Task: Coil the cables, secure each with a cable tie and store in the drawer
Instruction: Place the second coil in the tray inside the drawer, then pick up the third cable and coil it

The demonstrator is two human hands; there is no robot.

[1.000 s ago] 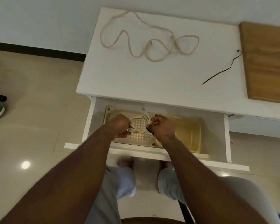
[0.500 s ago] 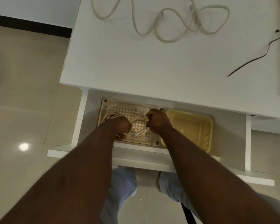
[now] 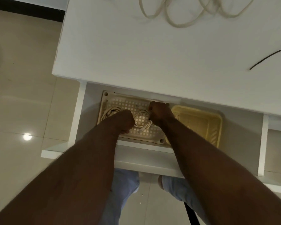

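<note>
We've got both hands down in the open drawer (image 3: 81, 114) below the counter (image 3: 136, 54). Our left hand (image 3: 124, 120) & right hand (image 3: 159, 113) each grip a side of the coiled white cable (image 3: 142, 121), fingers curled round it, over the cream grid tray (image 3: 125, 103). Another coil (image 3: 109, 112) lies in the tray's left end, partly behind our left wrist. Yellow basket (image 3: 201, 122) sits just beside the tray, right side. Up on the counter: loose beige cable (image 3: 177, 21) uncoiled, thin black tie (image 3: 269, 60) well apart to the right.
</note>
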